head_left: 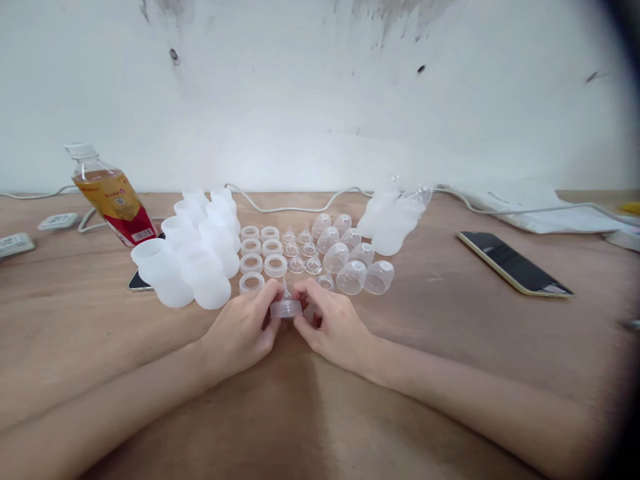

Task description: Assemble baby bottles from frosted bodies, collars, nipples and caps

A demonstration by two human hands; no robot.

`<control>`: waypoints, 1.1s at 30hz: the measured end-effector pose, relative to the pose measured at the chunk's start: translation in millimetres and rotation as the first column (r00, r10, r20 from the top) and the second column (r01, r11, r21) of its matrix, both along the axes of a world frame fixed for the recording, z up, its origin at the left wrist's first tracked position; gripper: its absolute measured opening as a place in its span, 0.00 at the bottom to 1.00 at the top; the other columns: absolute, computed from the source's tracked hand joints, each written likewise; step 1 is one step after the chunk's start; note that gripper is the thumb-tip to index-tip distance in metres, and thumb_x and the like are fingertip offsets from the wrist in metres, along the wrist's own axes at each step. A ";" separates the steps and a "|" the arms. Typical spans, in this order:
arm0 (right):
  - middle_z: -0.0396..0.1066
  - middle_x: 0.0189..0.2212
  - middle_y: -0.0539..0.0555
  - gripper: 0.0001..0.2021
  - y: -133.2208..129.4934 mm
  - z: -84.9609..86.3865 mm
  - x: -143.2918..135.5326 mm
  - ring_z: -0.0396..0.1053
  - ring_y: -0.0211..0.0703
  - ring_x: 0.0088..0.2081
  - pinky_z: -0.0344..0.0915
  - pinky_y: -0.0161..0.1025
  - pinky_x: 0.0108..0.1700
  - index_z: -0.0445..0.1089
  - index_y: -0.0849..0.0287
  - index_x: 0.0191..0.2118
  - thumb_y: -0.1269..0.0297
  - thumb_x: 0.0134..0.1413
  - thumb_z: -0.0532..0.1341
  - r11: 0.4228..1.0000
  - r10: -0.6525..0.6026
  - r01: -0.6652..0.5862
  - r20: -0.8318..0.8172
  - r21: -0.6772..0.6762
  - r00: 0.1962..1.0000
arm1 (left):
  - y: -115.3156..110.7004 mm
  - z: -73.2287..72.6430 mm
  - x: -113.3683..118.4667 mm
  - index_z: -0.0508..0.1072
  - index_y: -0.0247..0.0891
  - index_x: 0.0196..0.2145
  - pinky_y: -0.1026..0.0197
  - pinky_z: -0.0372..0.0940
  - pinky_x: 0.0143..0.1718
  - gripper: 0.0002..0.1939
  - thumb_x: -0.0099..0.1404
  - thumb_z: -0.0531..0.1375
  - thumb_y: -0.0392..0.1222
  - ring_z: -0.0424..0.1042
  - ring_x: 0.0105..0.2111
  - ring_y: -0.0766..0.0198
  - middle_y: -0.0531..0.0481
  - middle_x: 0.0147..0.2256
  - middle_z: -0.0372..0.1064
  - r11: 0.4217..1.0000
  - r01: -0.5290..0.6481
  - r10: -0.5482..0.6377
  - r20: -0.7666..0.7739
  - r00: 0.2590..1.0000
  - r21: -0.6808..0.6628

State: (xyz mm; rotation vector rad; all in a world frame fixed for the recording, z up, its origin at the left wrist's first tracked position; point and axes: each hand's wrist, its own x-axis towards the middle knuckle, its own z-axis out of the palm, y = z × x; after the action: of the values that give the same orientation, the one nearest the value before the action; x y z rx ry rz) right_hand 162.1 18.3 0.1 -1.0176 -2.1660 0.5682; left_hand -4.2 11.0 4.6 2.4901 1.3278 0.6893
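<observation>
Between my two hands is a translucent baby bottle collar ring with a clear nipple rising out of its top. My left hand pinches the ring's left side with thumb and fingers. On the opposite side my right hand grips it too, fingers curled. Just beyond lie rows of loose collar rings, and to their right several clear nipples. Clear dome caps stand in two columns farther right. White bottle bodies are grouped upright on the left.
Two capped bottles stand at the back right. A phone lies at right, near a white plastic bag. At left a drink bottle leans in view. A white cable runs along the wall, behind everything on the wooden table.
</observation>
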 end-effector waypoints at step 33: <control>0.62 0.31 0.48 0.17 13.9 2.0 2.5 0.66 0.35 0.29 0.65 0.29 0.20 0.51 0.54 0.41 0.59 0.47 0.59 0.700 -0.011 -0.387 -0.551 -0.600 0.835 | -2.9 4.4 -2.0 0.58 0.36 0.38 0.63 0.63 0.26 0.08 0.64 0.42 0.33 0.67 0.28 0.62 0.49 0.29 0.66 0.940 0.090 -0.036 -0.167 0.985 0.329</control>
State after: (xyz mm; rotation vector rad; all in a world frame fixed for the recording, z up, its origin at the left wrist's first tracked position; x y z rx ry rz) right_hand 164.6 32.3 2.1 -0.8351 -1.5643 1.6612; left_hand -6.2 8.1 8.9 2.9005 1.2638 0.7729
